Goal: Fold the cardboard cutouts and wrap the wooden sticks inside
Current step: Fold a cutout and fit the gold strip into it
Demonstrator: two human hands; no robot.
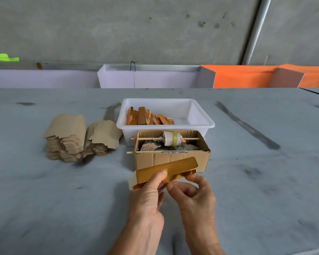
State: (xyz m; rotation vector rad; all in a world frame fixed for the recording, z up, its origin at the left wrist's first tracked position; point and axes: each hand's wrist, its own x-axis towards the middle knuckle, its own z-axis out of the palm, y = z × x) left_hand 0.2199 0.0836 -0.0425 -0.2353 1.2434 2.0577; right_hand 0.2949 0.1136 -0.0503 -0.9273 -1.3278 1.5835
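Note:
A gold-faced cardboard cutout [166, 172] is held partly folded just above the grey table, in front of a small cardboard box. My left hand [148, 196] grips its left part, thumb pressed on the gold face. My right hand [193, 192] pinches its lower right edge from below. Two stacks of flat brown cutouts [77, 137] lie on the table at the left. Several finished gold-orange wraps [147, 116] lean inside a white plastic tub [201, 124]. No loose wooden stick shows in my hands; whether one lies inside the fold is hidden.
The open cardboard box [171, 159] holds a spool of white thread [171, 138] on a thin skewer and some stones. Low lilac and orange partitions [155, 78] line the table's far edge, with a concrete wall behind.

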